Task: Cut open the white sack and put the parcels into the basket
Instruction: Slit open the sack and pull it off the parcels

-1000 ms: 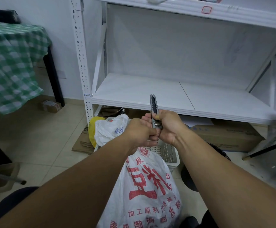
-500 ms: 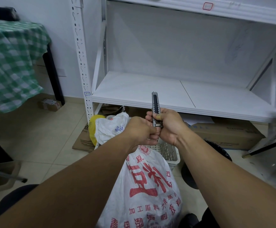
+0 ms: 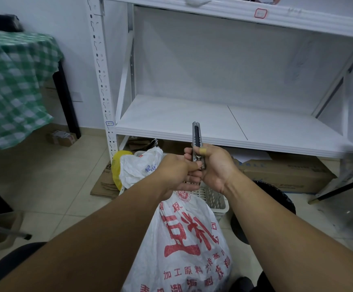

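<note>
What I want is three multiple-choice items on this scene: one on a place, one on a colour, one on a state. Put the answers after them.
1. Where is the basket?
A. on top of the sack
B. on the floor behind the sack
C. hanging from the left hand

2. What colour are the large characters on the sack's front?
A. green
B. black
C. red

3. How is the knife?
A. lying in the basket
B. stuck in the sack
C. gripped upright in the right hand

Answers:
1 B: its slatted wall shows on the tiles just past the sack.
2 C: the bold print is red on white.
3 C: the right hand wraps the knife's lower half while the left hand pinches its bottom end.
</note>
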